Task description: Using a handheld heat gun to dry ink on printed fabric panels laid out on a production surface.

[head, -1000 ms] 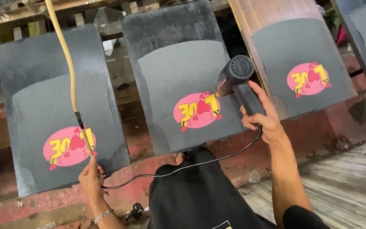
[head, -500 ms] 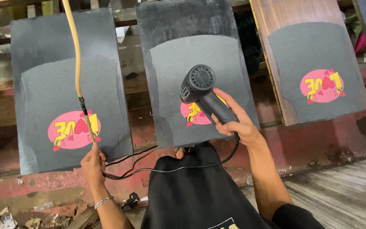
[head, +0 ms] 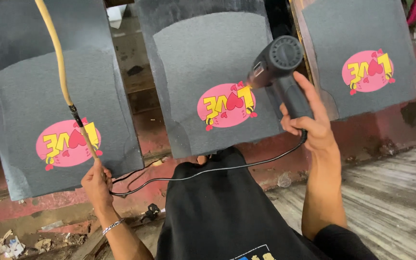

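My right hand grips a black heat gun by its handle, its nozzle aimed at the pink, yellow and red print on the middle grey fabric panel. My left hand holds the lower end of a thin stick with a yellow hose running up and left over the left grey panel, crossing its pink print. A black cable runs from the gun down to my left hand.
A third grey panel with the same print stands at the right. A red worn ledge runs under the panels. Wooden floor planks lie at the right, scraps of litter at the lower left. My dark shirt fills the bottom centre.
The heat gun has swung right and up from directly over the middle print to its right edge. The view has shifted closer to the panels. My left hand stays on the stick.
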